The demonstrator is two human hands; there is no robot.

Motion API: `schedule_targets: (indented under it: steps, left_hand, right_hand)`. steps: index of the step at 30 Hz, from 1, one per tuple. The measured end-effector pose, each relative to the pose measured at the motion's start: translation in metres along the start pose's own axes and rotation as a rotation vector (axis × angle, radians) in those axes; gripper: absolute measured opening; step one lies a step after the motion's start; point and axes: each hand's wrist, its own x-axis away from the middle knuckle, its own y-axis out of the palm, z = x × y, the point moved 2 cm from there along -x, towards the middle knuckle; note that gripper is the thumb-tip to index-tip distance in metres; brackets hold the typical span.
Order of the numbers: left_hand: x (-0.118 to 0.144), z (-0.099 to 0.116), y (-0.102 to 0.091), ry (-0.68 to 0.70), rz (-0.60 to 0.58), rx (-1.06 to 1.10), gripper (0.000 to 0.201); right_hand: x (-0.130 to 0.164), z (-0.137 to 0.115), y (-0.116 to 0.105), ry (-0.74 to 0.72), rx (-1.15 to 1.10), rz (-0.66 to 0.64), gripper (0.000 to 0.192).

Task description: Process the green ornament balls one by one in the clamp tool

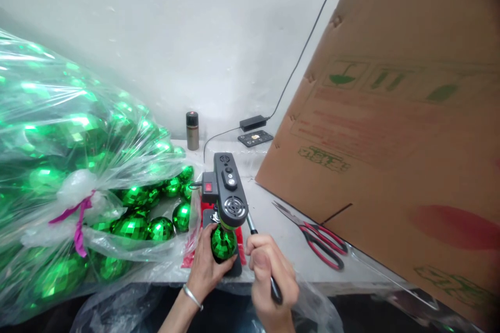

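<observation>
My left hand (207,260) is curled around a shiny green faceted ball ornament (223,243), which sits directly under the head of a small black bench machine (230,187). Fingers and thumb press on opposite sides of the ball; its top is hidden by the machine head. A red switch (208,187) shows on the machine's left side. My right hand (271,278) is wrapped around the black grip of a metal lever (276,291) at the machine's right. Red plastic (188,259) lies beneath the black base.
Clear plastic bags of green balls (78,130) fill the left side, one tied with purple ribbon (80,218). Red-handled scissors (312,234) lie at right before a large cardboard box (383,130). Behind stand a spray can (192,131), power adapter (253,123) and phone (255,138).
</observation>
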Motion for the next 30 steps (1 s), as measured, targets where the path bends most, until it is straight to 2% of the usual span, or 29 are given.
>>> schedule_targets:
  steps: [19,30]
  left_hand:
    - [0.0,0.009,-0.001,-0.028,0.002,-0.024,0.073]
    - [-0.001,0.012,-0.001,-0.022,0.012,-0.052,0.072]
  right_hand:
    - [0.023,0.013,0.006,0.087,-0.113,0.115,0.031]
    - [0.024,0.012,0.011,0.102,-0.109,0.164,0.032]
